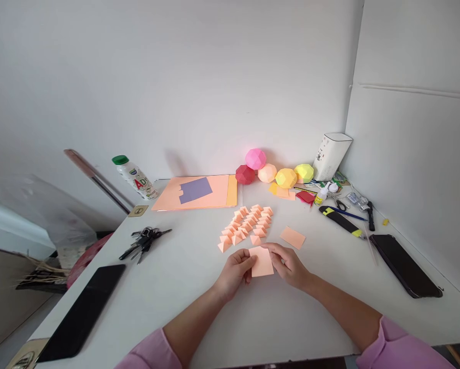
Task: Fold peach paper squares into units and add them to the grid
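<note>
A small square of peach paper (263,264) is held up just above the table, near its front. My left hand (235,274) pinches its left edge, with the thumb lying on the face of the paper. At the upper right corner, the fingers of my right hand (289,264) close on the same sheet. Just beyond my hands stand rows of several small folded peach paper pieces (247,225). To their right a flat peach paper rectangle (293,237) lies on the table.
Faceted paper balls (267,173) line the wall. Peach sheets (168,192) bear a purple piece (196,190). At left are keys (147,240), a black slab (84,310) and a bottle (136,178); at right, a cutter (341,222), glue (321,195), a phone (404,264) and a white box (331,156).
</note>
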Demonstrator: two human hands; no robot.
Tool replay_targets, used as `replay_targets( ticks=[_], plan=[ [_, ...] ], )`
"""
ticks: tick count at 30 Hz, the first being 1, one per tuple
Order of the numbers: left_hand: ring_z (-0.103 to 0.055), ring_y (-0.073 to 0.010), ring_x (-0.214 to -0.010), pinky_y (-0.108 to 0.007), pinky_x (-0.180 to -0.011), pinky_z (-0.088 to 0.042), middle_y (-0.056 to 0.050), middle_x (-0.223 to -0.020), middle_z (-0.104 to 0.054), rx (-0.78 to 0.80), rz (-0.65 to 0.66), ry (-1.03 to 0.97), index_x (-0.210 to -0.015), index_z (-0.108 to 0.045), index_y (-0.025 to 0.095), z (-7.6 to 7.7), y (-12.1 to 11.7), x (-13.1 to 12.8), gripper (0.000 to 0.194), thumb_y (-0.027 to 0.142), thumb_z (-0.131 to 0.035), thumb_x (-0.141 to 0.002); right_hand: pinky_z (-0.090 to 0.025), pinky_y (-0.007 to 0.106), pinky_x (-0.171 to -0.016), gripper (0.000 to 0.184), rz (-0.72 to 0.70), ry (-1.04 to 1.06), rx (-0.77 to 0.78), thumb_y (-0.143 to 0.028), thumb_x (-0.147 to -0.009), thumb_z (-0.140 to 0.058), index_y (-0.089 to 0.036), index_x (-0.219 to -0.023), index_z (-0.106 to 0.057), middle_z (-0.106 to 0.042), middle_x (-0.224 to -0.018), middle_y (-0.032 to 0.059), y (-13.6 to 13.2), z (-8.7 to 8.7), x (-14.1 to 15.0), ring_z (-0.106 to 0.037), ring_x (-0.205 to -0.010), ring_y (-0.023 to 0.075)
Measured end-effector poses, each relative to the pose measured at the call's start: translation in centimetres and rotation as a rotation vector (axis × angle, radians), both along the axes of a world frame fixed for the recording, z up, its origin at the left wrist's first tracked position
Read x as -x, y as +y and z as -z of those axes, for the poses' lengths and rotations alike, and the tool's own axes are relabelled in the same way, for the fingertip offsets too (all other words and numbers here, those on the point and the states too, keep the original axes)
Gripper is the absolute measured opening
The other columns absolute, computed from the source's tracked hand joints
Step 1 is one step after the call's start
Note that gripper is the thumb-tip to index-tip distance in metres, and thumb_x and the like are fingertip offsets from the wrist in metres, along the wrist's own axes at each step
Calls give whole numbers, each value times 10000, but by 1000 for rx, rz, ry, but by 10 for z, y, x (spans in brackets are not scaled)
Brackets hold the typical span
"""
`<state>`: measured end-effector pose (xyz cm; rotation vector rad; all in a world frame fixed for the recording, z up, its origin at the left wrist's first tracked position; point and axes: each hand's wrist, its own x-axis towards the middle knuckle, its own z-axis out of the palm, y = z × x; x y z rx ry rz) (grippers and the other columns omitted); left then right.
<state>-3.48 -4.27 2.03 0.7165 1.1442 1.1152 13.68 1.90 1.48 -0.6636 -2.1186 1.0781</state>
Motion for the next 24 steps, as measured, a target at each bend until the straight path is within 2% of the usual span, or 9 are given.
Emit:
replay_targets(
  ticks=[2,3,5,8,10,12,18,21,24],
  plan=[
    [-373,-51,-353,-178,-362,-304,76,-446,-456,-6,-19,-25,-647,-462,178,0,0,1,347,436,-693,-669,-466,277,-654,337,-20,50,-113,-130,-882,-329,-215,-1138,-530,-569,-876,56,2,1,0,-523,-713,141],
    [-372,-51,-358,-180,-366,-308,72,-457,-462,-8,-22,-32,-657,-477,174,1,1,1,341,441,-689,-671,-478,296,-699,360,-32,68,-158,-111,-869,-328,-228,-1145,-528,-558,-1014,83,3,1,0,-536,-804,156],
    [-375,-53,-367,-182,-376,-312,70,-462,-456,-11,-35,-37,-665,-487,172,2,1,1,332,440,-682,-681,-494,303,-710,396,-66,49,-194,-94,-852,-344,-251,-1178,-507,-468,-1220,106,4,-1,-1,-541,-872,162],
    [-387,-57,-381,-183,-389,-321,70,-471,-451,-15,-56,-31,-684,-489,172,4,0,1,316,431,-667,-704,-514,287,-655,339,-115,-56,-188,-163,-834,-475,-245,-1159,-525,-338,-1357,123,3,-3,0,-543,-902,175],
    [-401,-62,-391,-185,-398,-326,67,-476,-459,-18,-52,-24,-686,-477,174,4,-1,0,313,429,-655,-718,-522,299,-679,264,-129,-97,-190,-255,-809,-573,-219,-1070,-578,-328,-1369,130,2,-4,0,-519,-1005,220],
    [-413,-66,-398,-187,-404,-330,64,-478,-470,-22,-41,-15,-671,-457,178,3,-2,-1,320,430,-645,-728,-522,311,-716,196,-121,-100,-179,-319,-816,-586,-204,-973,-613,-379,-1331,131,2,-3,0,-499,-1065,241],
    [-472,-81,-428,-202,-431,-367,39,-543,-545,-47,-10,17,-691,-460,179,-1,-4,-3,314,445,-618,-747,-523,284,-656,157,-84,-19,-33,-320,-848,-548,-188,-855,-633,-490,-1208,123,3,-2,1,-572,-915,191],
    [-510,-90,-444,-209,-444,-380,21,-585,-583,-43,18,30,-719,-481,175,-2,-5,-4,308,450,-617,-746,-515,272,-647,220,-33,-25,74,-317,-864,-522,-174,-741,-636,-559,-1095,111,2,-7,2,-582,-905,190],
    [-527,-97,-445,-211,-443,-387,13,-589,-591,-37,29,49,-716,-482,172,-2,-5,-5,305,451,-601,-754,-509,259,-635,254,13,-25,170,-339,-862,-526,-165,-717,-640,-568,-1093,108,2,-10,2,-585,-902,187]
  ],
)
